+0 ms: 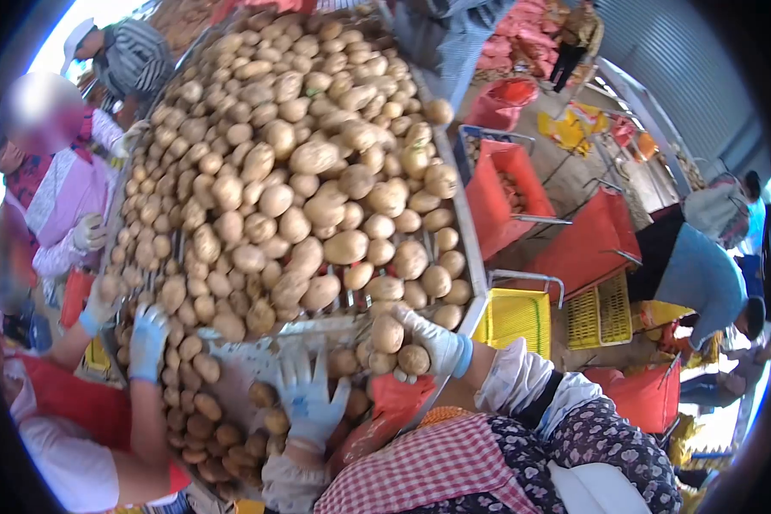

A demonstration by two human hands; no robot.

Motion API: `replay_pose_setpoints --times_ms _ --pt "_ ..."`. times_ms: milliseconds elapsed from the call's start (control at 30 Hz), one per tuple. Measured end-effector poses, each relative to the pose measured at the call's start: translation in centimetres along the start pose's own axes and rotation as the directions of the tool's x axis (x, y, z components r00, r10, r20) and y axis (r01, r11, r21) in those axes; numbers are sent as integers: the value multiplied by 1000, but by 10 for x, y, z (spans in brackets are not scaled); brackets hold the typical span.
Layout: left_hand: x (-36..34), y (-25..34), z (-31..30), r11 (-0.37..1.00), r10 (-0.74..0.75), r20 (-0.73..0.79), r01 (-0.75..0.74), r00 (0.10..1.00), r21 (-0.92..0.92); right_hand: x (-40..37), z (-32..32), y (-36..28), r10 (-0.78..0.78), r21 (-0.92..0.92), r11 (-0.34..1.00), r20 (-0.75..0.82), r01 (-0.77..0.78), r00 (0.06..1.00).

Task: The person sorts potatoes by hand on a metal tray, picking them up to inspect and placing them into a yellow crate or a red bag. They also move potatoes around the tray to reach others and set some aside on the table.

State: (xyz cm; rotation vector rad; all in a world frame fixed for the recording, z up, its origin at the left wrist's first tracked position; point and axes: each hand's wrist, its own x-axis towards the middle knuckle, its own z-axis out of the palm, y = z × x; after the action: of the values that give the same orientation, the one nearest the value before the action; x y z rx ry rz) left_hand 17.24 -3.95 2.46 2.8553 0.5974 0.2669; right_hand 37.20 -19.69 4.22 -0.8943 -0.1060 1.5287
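A broad heap of potatoes (314, 157) covers the sorting table in front of me. My right hand (439, 341), in a white glove with a blue cuff, curls around a few potatoes (387, 334) at the table's near right corner. Just below them is the red mouth of a bag (400, 400). My left hand (308, 392), in a pale blue and white glove, is open with fingers spread over the lower metal chute (236, 364). Darker potatoes (204, 406) lie in that chute to the left of it.
At my left, a co-worker's gloved hand (149, 341) reaches to the potatoes, and another person (60, 184) stands farther along. Red bags (507, 193), a yellow crate (516, 324) and more crates stand on the right. A person in blue (701, 272) bends over there.
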Motion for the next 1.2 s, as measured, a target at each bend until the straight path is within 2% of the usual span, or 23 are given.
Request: replay_pose_setpoints --times_ms 33,67,133,167,200,233,300,367,467,533,667,733,767,800,833,867,933,1000,1033,1067,1100,1133,1200 --pt "-16 -9 11 998 -63 100 63 993 6 -12 -16 -3 60 -41 997 55 -58 997" --pt "-29 -17 18 988 -155 142 152 978 36 -33 8 -16 33 31 999 -179 -27 983" --pt "-44 -21 18 986 -157 83 152 984 69 -61 -13 -34 -11 72 997 -159 23 987" --pt "-47 -20 16 975 -222 68 220 973 42 -58 -48 -32 -157 38 985 -226 169 961" --pt "-46 -20 17 957 -291 52 290 955 13 -74 -60 -58 -147 46 986 -244 162 959" --pt "-44 -22 20 956 -294 71 292 953 39 -75 -54 -83 -236 151 927 -480 344 845" --pt "-36 -17 22 958 -286 52 286 957 11 -88 -126 -139 -369 138 901 -258 412 893" --pt "-32 -15 22 962 -272 34 273 962 -20 -90 -164 -178 -445 21 820 -605 572 660" --pt "-34 -18 24 958 -274 23 275 961 -80 -91 -174 -173 -501 79 692 -663 718 556" --pt "-37 -19 26 950 -301 26 302 953 -75 -94 -185 -130 -367 251 802 -510 543 778" --pt "-38 -23 28 955 -276 -6 274 961 -113 -93 -188 -76 -21 356 911 -462 207 887" --pt "-35 -20 26 951 -283 -10 279 959 -135 -89 -200 -108 -171 145 921 -683 361 710" --pt "-35 -21 23 952 -270 -12 265 963 -153 -89 -254 -138 -274 451 751 -453 483 848" --pt "-35 -22 20 947 -293 -15 289 956 -139 -90 -315 -178 -652 451 690 49 566 756" --pt "-34 -20 18 951 -282 5 280 959 -133 -100 -213 -220 -692 32 536 -555 843 461" --pt "-33 -19 17 955 -267 28 268 963 -129 -108 -208 -258 -559 137 489 -709 861 430" --pt "-32 -19 14 961 -250 -24 246 968 -124 -99 -209 -288 -638 -301 591 -742 748 206" --pt "-32 -19 10 1000 11 70 -9 997 -30 -61 -171 -264 -847 -724 505 -521 470 109" --pt "-35 -21 11 996 28 83 -21 996 -84 -45 -160 -243 -838 -748 536 -417 390 352" --pt "-37 -22 5 996 6 81 1 997 -88 -18 -154 -215 -852 -868 421 -280 262 442" --pt "-36 -26 -6 982 -190 169 190 967 15 8 -123 -184 -859 -961 112 34 251 511" --pt "-36 -36 -15 926 -376 236 353 896 137 10 -84 -173 -738 -971 -239 165 -25 655" --pt "-65 -61 -15 874 -466 112 437 878 212 45 -75 -142 -680 -872 -476 280 -117 677"
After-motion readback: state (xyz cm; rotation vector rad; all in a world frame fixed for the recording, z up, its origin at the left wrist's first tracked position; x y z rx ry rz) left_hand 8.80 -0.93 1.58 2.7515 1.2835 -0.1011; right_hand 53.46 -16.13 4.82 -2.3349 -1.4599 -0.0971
